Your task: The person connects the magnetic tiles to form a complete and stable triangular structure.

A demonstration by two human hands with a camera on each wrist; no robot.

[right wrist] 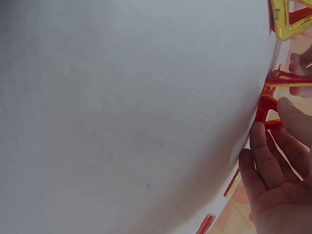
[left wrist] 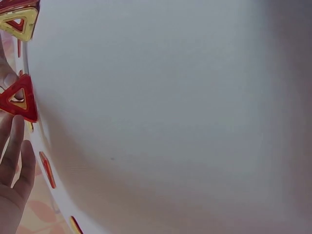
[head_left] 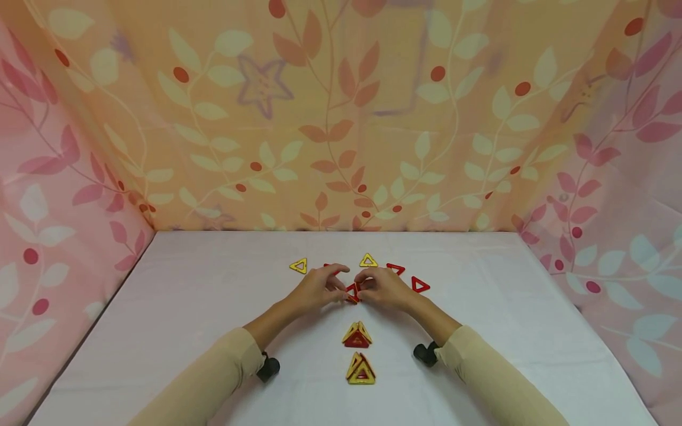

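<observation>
In the head view both hands meet over the table behind two small pyramids. The right hand point(head_left: 385, 288) pinches a red triangular magnetic tile point(right wrist: 263, 111) between thumb and fingers, as its wrist view shows. Opposite, the left hand point(head_left: 322, 288) holds another red triangular magnetic tile point(left wrist: 30, 100) at its fingertips, its thumb partly hidden. The two tiles stand tilted close together; whether their edges touch cannot be told. Nearer the person sit a red-and-yellow pyramid point(head_left: 357, 336) and, in front of it, a second pyramid point(head_left: 361, 370) with a yellow face forward.
Loose tiles lie flat beyond the hands: a yellow triangle point(head_left: 299, 265) at left, another yellow triangle point(head_left: 367, 260) in the middle, and red triangles point(head_left: 420, 284) at right. One red tile point(head_left: 329, 266) is partly covered by the left hand. Patterned curtains point(head_left: 330, 148) surround the white table point(head_left: 202, 278).
</observation>
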